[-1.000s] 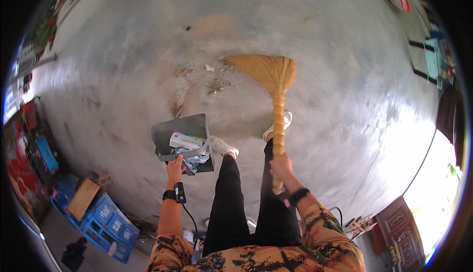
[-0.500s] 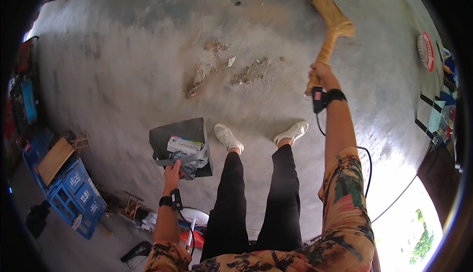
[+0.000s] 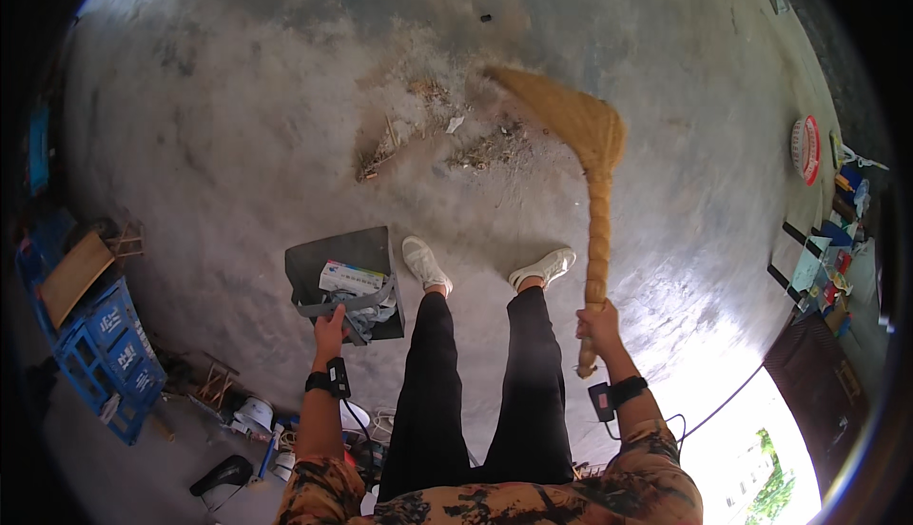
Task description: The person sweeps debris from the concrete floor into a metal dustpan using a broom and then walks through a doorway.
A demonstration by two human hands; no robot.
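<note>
Grey concrete floor [image 3: 209, 164], stained in patches, fills most of the view. Far to the left of the left grip [image 3: 329, 328], a brown board [image 3: 76, 278] lies tilted beside a blue panelled frame [image 3: 109, 344]. Left grip: closed on the handle of a grey dustpan [image 3: 357, 243], which is just ahead of it; contact with the floor cannot be determined. Inside the dustpan are a white box [image 3: 354, 277] with a coloured edge and crumpled grey plastic [image 3: 373, 314], the latter nearer the grip. Ahead and to the right of this grip, loose brown debris [image 3: 490, 147] lies in scattered patches, a white scrap [image 3: 455, 125] among them. Right grip [image 3: 599, 327]: wrapped around the lower handle of a straw broom [image 3: 598, 192]. Well ahead of that grip, the bristles point leftward, tip near the debris; floor contact cannot be confirmed. Ahead and well to the right of the right grip is a red-and-white basket [image 3: 808, 149].
</note>
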